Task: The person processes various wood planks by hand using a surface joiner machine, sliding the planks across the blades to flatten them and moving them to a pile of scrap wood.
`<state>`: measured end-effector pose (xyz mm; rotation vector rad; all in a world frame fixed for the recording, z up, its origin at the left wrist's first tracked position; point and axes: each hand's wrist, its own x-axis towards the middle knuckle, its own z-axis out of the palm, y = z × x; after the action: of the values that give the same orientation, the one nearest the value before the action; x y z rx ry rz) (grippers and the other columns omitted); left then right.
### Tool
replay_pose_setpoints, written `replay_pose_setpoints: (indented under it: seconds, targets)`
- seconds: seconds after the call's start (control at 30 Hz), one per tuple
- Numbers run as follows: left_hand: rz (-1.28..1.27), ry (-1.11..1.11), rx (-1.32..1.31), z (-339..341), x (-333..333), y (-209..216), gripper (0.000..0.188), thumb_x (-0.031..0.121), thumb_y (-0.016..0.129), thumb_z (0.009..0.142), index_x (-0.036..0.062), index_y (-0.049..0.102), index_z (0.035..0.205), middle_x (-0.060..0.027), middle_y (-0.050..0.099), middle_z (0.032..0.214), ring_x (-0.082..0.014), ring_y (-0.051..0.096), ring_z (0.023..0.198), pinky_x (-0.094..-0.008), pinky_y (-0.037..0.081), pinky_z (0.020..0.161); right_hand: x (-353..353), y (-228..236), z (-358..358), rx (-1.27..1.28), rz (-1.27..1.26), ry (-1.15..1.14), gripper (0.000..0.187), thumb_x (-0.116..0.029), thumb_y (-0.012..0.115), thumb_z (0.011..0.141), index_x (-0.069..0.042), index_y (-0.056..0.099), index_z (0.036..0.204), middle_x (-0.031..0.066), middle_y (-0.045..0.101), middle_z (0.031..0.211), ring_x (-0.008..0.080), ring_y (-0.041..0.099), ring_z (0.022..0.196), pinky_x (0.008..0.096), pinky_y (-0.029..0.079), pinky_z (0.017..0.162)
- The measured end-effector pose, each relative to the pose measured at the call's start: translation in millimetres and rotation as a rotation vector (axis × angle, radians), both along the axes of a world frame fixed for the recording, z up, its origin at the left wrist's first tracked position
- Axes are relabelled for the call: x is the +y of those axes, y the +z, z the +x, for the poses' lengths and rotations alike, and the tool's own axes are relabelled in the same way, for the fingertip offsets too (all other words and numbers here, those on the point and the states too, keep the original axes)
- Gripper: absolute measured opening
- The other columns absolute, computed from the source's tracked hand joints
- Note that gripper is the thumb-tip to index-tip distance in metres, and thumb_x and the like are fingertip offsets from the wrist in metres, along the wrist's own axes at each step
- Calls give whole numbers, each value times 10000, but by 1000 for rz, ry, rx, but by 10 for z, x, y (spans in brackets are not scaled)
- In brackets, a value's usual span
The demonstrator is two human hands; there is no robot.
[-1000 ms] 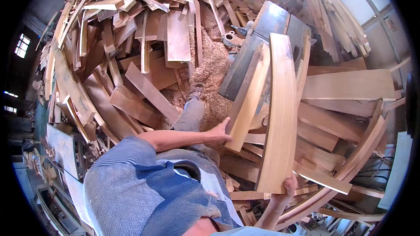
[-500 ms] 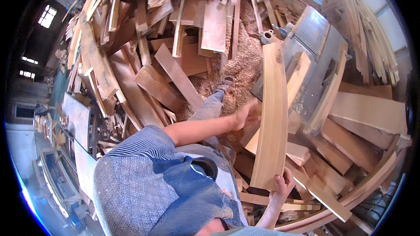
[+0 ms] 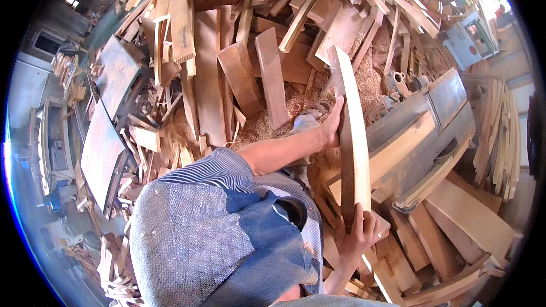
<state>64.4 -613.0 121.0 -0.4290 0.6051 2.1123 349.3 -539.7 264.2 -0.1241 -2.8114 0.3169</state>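
Observation:
A long wooden board (image 3: 357, 153) stands out in front of me, turned so that a pale narrow edge faces up and a darker broad side faces left. My right hand (image 3: 359, 228) is closed around its near end, fingers over the top. Partway toward the far end, my left hand (image 3: 331, 126) grips the board from the left side; some of its fingers are hidden behind the wood. Just right of the board lies a metal machine table (image 3: 455, 105) with another pale wooden piece (image 3: 412, 136) lying along it.
Stacked planks (image 3: 206, 79) and offcuts rise ahead and to the left, over wood shavings (image 3: 372, 82). More boards (image 3: 469, 216) lie at the lower right. Large sheets (image 3: 105, 150) lean at the left. A pale blue machine (image 3: 467, 42) stands at the far right.
The board has rolled from broad face up to narrow edge up. My left hand, apart from it before, now holds it. The whole view has turned, shifting the machine rightward.

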Motion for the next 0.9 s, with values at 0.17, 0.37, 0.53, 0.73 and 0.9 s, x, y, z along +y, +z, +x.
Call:
replay_pose_setpoints:
  seconds: [0.17,0.37,0.53,0.73,0.9]
  targets:
    - [399,29,-18,-307,11,9,954,886,359,883,85,611,1337,-180,701,1195,-364,678,1129,-529,541,1013,-70,-34,107,92,-94,-217,555,-482,629,996,-13,673,1290,219,608,1341,409,539,1252,486,448,1018]
    - [537,-25,154,-730,112,95,1053,930,284,848,80,578,1395,-219,673,1264,-375,667,1166,-528,527,1029,-117,-551,25,164,-663,-767,653,-449,624,1015,-2,502,1474,196,503,1493,315,502,1346,422,444,1054]
    - [520,-37,82,-1174,200,141,1053,926,284,852,84,562,1419,-217,664,1288,-362,676,1133,-520,538,1003,21,-1036,-320,121,-1767,-820,487,-406,624,1003,-53,553,1332,86,620,1130,201,613,983,332,512,799]
    - [334,-26,120,-2037,308,-123,973,884,387,874,123,548,1456,-164,658,1341,-291,670,1163,-463,528,1029,326,-1399,-1407,-25,-1904,-934,597,-449,613,980,2,540,1365,133,698,1102,224,677,910,330,527,724]
    - [39,126,231,-3263,118,481,944,877,457,860,181,529,1493,-59,646,1383,-237,626,1232,-433,492,1068,880,-1722,-2787,-189,-1961,-615,340,-435,628,999,-96,629,971,18,613,874,165,601,799,342,477,674]
